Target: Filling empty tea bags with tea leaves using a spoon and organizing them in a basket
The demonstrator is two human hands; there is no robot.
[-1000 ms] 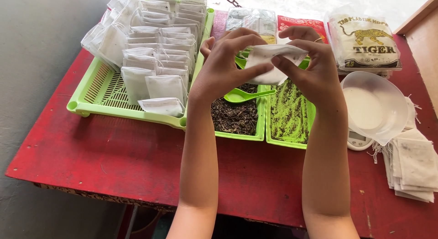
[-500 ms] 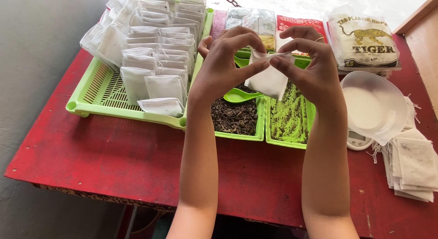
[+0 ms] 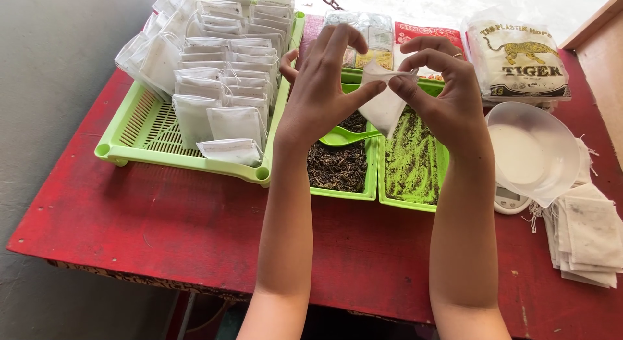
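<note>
Up between both hands, the white filter bag (image 3: 384,101) hangs long axis downward over the green trays (image 3: 370,184). Left hand (image 3: 322,93) and right hand (image 3: 443,96) each pinch its top edge

I see everything through one camera worn on my head, tilted down and forward over the red table (image 3: 162,223). It sits close: my forearms rise from the bottom edge, and my left hand (image 3: 324,93) and right hand (image 3: 441,100) meet near the centre. The far table edge nears the top; grey floor fills the left side.
</note>
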